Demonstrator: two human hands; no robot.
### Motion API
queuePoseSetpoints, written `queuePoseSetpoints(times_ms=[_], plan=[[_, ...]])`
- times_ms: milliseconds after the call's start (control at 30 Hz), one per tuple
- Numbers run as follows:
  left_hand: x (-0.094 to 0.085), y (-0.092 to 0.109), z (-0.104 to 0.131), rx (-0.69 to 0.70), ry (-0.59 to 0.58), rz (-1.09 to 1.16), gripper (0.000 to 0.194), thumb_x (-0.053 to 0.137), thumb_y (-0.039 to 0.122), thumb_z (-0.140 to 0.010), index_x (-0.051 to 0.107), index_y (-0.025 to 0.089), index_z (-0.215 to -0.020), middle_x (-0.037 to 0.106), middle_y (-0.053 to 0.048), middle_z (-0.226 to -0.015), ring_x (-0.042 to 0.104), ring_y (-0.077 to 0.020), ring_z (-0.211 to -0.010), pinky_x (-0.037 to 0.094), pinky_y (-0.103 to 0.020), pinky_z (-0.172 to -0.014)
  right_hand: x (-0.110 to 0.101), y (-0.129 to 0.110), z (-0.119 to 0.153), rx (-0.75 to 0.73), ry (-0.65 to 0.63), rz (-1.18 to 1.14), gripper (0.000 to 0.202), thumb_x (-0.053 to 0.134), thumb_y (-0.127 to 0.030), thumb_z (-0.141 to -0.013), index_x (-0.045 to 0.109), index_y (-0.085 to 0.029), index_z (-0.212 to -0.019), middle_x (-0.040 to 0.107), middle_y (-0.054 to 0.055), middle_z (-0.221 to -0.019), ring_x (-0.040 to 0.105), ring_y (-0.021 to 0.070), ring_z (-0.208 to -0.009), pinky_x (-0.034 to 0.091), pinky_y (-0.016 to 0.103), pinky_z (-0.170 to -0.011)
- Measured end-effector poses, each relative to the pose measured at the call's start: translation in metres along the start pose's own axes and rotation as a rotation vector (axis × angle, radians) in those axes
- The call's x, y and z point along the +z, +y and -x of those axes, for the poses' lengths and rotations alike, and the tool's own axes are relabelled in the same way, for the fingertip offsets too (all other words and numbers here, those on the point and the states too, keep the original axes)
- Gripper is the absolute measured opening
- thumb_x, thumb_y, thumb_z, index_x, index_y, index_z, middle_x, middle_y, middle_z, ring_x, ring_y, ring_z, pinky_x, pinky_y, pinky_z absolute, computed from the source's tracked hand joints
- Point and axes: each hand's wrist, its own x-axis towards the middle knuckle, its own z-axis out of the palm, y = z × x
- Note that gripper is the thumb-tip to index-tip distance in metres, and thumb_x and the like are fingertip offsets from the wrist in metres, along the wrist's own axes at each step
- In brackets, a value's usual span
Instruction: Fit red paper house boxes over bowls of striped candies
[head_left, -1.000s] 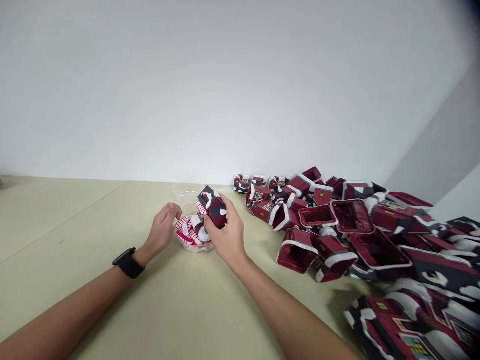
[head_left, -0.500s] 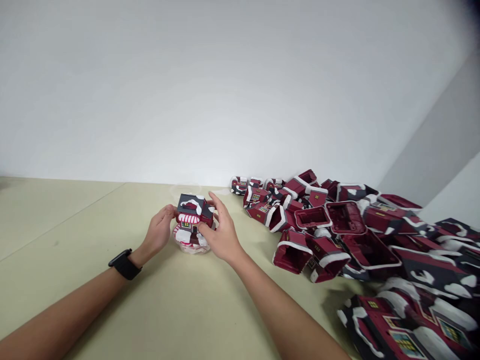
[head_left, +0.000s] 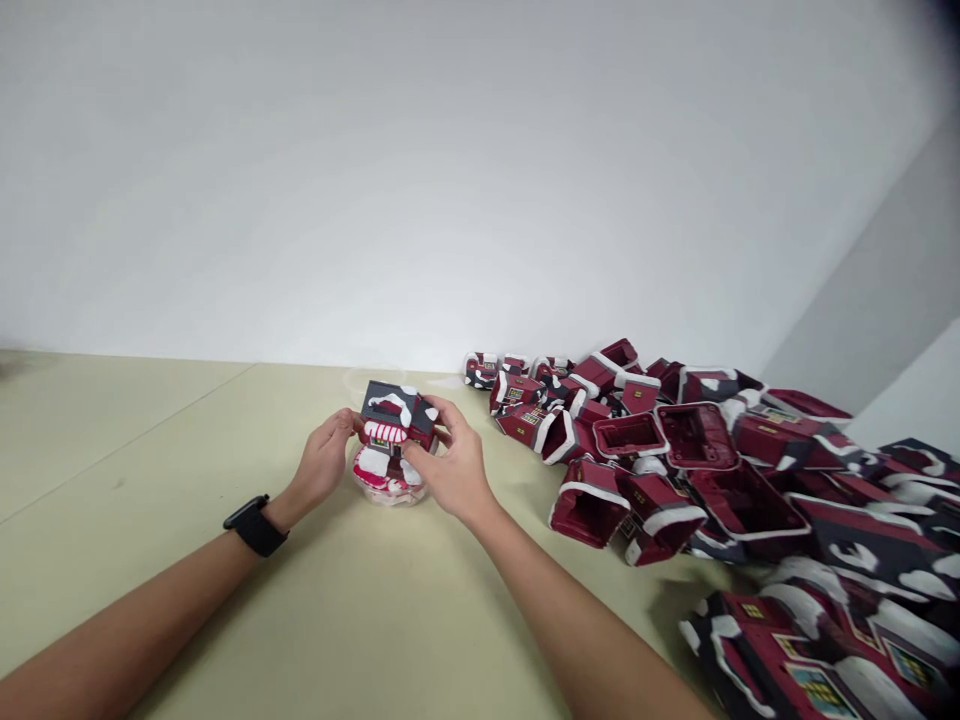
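A pale yellow-green tabletop (head_left: pixel 360 630) meets a plain whitish wall (head_left: pixel 420 180), which turns greyer toward the right. A thin seam (head_left: pixel 135 445) runs diagonally across the table's left side. Along the right lies a heap of dark red miniature houses (head_left: pixel 787 440) with charcoal roofs and white, snow-like trim. Many are tipped over, several showing hollow insides. The nearest house (head_left: pixel 795 640), at lower right, has yellow-paned windows; small ones (head_left: pixel 480 370) sit near the wall.
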Motion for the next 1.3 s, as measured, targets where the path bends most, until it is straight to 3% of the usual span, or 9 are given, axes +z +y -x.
queuePoseSetpoints(times_ms=[100, 300, 400, 467, 600, 833, 1100, 1300], plan=[[-0.001, 0.004, 0.0, 0.046, -0.004, -0.007, 0.067, 0.035, 0.074, -0.097, 0.061, 0.018, -0.071, 0.068, -0.01, -0.093, 0.062, -0.0247, -0.093, 0.047, -0.037, -0.093, -0.002, 0.006, -0.002, -0.047, 0.049, 0.006, 0.057, 0.07, -0.027, -0.074, 0.061, -0.019, -0.129, 0.071, 0.005, -0.122, 0.069, 0.0182, -0.104, 0.057, 0.03, -0.097], [-0.002, 0.009, 0.002, 0.072, -0.036, -0.005, 0.06, 0.037, 0.065, -0.099, 0.06, 0.018, -0.07, 0.066, -0.008, -0.09, 0.06, -0.0225, -0.092, 0.047, -0.035, -0.091, -0.003, 0.03, -0.005, 0.051, 0.048, 0.065, 0.059, 0.067, -0.029, -0.077, 0.057, -0.021, -0.135, 0.07, 0.004, -0.122, 0.069, 0.0187, -0.106, 0.056, 0.032, -0.1], [-0.004, 0.008, 0.0, 0.03, -0.021, 0.01, 0.052, 0.047, 0.065, -0.096, 0.06, 0.018, -0.076, 0.063, -0.007, -0.088, 0.056, -0.0208, -0.087, 0.046, -0.032, -0.08, -0.003, 0.031, -0.005, 0.065, 0.041, 0.055, 0.06, 0.068, -0.03, -0.077, 0.056, -0.021, -0.135, 0.071, 0.004, -0.121, 0.07, 0.019, -0.106, 0.056, 0.032, -0.099], [-0.006, 0.009, -0.003, -0.036, -0.026, 0.08, 0.053, 0.051, 0.067, -0.094, 0.053, 0.019, -0.072, 0.053, -0.003, -0.076, 0.048, -0.0171, -0.072, 0.042, -0.029, -0.066, -0.003, 0.028, -0.006, 0.083, 0.05, 0.039, 0.06, 0.069, -0.03, -0.076, 0.057, -0.02, -0.134, 0.072, 0.004, -0.119, 0.07, 0.019, -0.103, 0.057, 0.032, -0.097], [-0.017, 0.014, -0.015, -0.2, -0.167, 0.288, 0.065, 0.05, 0.078, -0.09, 0.029, 0.022, -0.065, 0.027, 0.002, -0.066, 0.027, -0.0124, -0.058, 0.031, -0.027, -0.05, -0.001, 0.022, -0.005, 0.097, 0.06, -0.003, 0.058, 0.068, -0.029, -0.073, 0.06, -0.02, -0.13, 0.073, 0.003, -0.114, 0.07, 0.0181, -0.098, 0.058, 0.031, -0.093], [-0.031, 0.007, -0.045, -0.392, -0.388, 0.495, 0.074, 0.063, 0.075, -0.087, 0.016, 0.023, -0.063, 0.009, 0.007, -0.063, 0.012, -0.0091, -0.051, 0.021, -0.024, -0.043, -0.001, 0.023, -0.005, 0.09, 0.065, 0.001, 0.057, 0.069, -0.03, -0.074, 0.059, -0.02, -0.129, 0.073, 0.003, -0.113, 0.07, 0.0178, -0.097, 0.057, 0.03, -0.092], [-0.009, -0.012, -0.035, -0.37, -0.412, 0.337, 0.082, 0.051, 0.095, -0.075, 0.015, 0.024, -0.057, 0.012, 0.007, -0.057, 0.011, -0.008, -0.049, 0.013, -0.026, -0.045, -0.001, 0.023, -0.005, 0.095, 0.072, 0.006, 0.057, 0.069, -0.031, -0.073, 0.06, -0.02, -0.129, 0.073, 0.003, -0.114, 0.07, 0.018, -0.097, 0.057, 0.031, -0.093], [-0.004, -0.011, -0.027, -0.276, -0.307, 0.056, 0.079, 0.039, 0.096, -0.078, 0.017, 0.024, -0.055, 0.015, 0.005, -0.054, 0.013, -0.0098, -0.049, 0.012, -0.029, -0.051, -0.001, 0.026, -0.005, 0.091, 0.061, 0.002, 0.057, 0.069, -0.03, -0.074, 0.06, -0.021, -0.129, 0.072, 0.004, -0.117, 0.071, 0.0184, -0.099, 0.058, 0.031, -0.093]])
